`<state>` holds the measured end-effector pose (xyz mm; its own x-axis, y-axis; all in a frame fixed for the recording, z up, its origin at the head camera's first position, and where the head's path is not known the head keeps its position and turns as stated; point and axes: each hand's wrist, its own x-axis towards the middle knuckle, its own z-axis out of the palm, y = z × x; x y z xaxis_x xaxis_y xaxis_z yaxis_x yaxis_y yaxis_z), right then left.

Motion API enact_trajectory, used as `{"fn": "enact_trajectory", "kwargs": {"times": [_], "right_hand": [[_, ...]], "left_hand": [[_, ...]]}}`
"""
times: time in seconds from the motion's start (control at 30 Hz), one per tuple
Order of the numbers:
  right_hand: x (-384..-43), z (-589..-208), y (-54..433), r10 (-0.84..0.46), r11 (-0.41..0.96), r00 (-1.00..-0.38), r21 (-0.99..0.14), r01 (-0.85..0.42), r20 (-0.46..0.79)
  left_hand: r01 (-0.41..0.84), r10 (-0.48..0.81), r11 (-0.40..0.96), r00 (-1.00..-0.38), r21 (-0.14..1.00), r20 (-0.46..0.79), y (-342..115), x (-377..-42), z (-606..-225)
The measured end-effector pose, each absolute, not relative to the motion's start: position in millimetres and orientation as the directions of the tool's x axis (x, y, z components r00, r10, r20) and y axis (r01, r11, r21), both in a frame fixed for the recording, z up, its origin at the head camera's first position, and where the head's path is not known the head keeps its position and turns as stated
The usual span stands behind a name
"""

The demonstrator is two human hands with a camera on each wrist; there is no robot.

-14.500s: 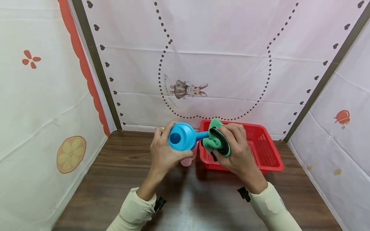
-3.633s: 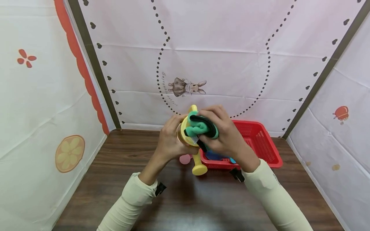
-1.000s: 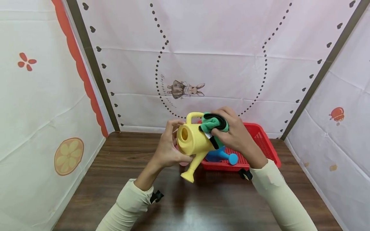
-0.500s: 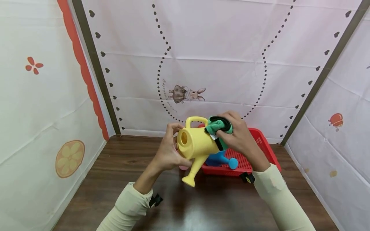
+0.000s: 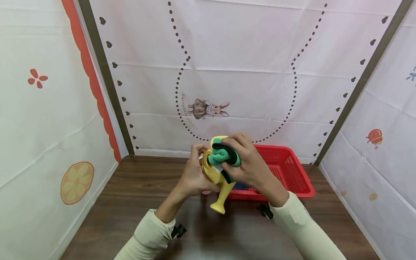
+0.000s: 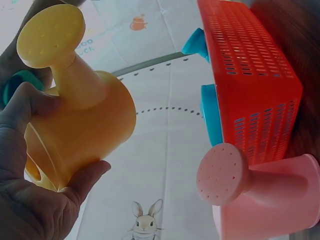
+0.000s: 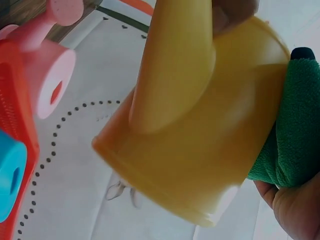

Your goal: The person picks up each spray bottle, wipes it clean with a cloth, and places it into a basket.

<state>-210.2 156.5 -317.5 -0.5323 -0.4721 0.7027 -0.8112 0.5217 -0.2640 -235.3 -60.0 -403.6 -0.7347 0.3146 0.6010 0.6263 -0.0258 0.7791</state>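
My left hand [image 5: 191,177] grips a yellow watering can [image 5: 212,175] by its body near the filling-hole end, thumb on the near side. The can is held tilted above the table, its spout [image 5: 222,200] pointing down toward me in the head view. My right hand [image 5: 248,166] clutches a bunched green cloth [image 5: 221,155] with black edging. The cloth lies against the can's upper side, close to the filling hole and partly covering the handle. In the right wrist view the green cloth [image 7: 300,122] touches the can's side.
A red perforated basket [image 5: 295,180] stands on the wooden table [image 5: 146,187], with a blue watering can [image 6: 212,115] inside. Beside the basket stands a pink watering can [image 6: 280,200], mostly hidden by the hands in the head view. Patterned cloth walls enclose the back and sides.
Earlier, my left hand held the blue watering can; now that is in the basket and the yellow one is held. Over the last half second the cloth slid left along the can toward its filling hole.
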Motion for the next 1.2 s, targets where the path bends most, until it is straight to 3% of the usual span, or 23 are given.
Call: {"fn": "enact_trajectory", "kwargs": {"times": [0.4,0.9,1.2], "right_hand": [[-210.4,-324.2,162.0,-0.458,0.520,-0.502,-0.237,-0.821,0.734],[-226.6,-338.9,202.5,-0.277,0.648,-0.667,-0.378,-0.661,0.692],[-230.2,-341.2,197.6,-0.269,0.629,-0.623,-0.356,-0.691,0.734]], "left_hand": [[0.631,0.260,0.031,-0.754,0.775,0.603,-61.5,-231.7,-404.8],[0.609,0.242,-0.006,-0.769,0.793,0.592,-71.8,-229.9,-399.4],[0.600,0.224,0.002,-0.780,0.800,0.585,-69.3,-229.7,-397.1]]}}
